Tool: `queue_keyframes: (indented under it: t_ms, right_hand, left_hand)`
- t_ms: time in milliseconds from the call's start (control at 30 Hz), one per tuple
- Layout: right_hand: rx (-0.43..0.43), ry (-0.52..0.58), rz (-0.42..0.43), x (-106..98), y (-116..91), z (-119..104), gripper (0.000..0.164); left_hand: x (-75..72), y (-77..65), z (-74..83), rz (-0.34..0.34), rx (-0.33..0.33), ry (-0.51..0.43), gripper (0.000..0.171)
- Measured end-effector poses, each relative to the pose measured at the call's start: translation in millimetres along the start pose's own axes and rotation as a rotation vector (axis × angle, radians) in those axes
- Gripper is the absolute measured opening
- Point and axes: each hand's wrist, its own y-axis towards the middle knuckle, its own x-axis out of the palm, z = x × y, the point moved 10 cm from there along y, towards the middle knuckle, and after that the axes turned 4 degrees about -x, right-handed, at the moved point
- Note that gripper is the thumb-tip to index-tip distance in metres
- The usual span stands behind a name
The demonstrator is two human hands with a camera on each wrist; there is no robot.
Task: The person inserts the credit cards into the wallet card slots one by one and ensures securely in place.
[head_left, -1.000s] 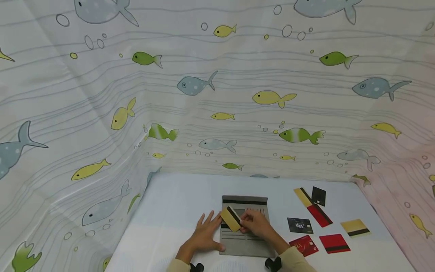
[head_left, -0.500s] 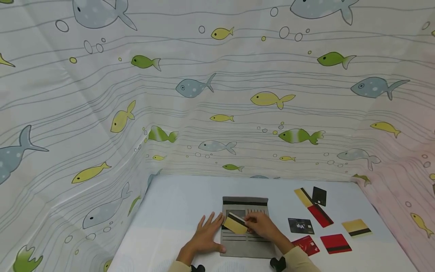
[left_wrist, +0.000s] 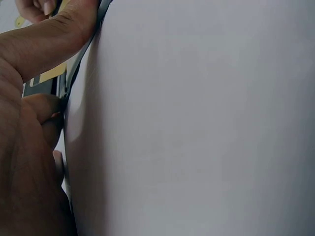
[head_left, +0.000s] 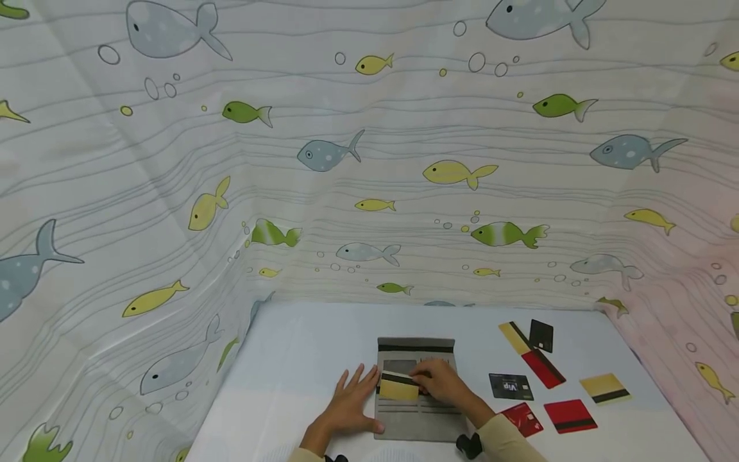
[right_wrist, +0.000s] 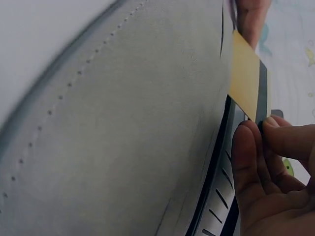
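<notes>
A grey wallet [head_left: 412,430] with rows of slots lies unfolded on the white table. My left hand [head_left: 348,410] rests along its left edge, fingers spread and thumb at the lower corner. With thumb and fingertips, my right hand [head_left: 443,384] pinches the right end of a gold card [head_left: 398,389] that has a black stripe. The card lies level over the left half of the wallet. In the right wrist view, the gold card [right_wrist: 244,73] has its lower edge right at a slot's dark rim, and the left hand's fingers show beyond it.
Right of the wallet lie a black "Vip" card [head_left: 511,387], a red card [head_left: 522,420], a striped red card [head_left: 570,416] and a striped gold card [head_left: 606,389]. Farther back are a small black card [head_left: 541,335], another gold card [head_left: 510,333] and another red card [head_left: 544,367]. A fish-print curtain [head_left: 323,205] surrounds the table.
The right hand has turned the gold card from a steep tilt to level and shifted it slightly right. The left hand has stayed at the wallet's edge.
</notes>
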Motion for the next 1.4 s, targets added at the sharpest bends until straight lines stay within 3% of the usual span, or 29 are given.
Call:
queue_keyframes:
  t_ms: [500,1133,1400]
  right_hand:
    - [0.051,-0.045,-0.073,7,6,2,0.012]
    - [-0.021,-0.054,-0.053,17,-2,2,0.010]
    - [-0.092,-0.166,-0.044,18,-7,-6,0.010]
  left_hand:
    - [-0.3,-1.3,1.1,0.022,0.004,0.009,0.120]
    - [-0.3,-5.3,0.3,0.016,-0.006,0.005,0.117]
    - [-0.9,-5.1,2.0,0.038,0.014,0.023,0.118]
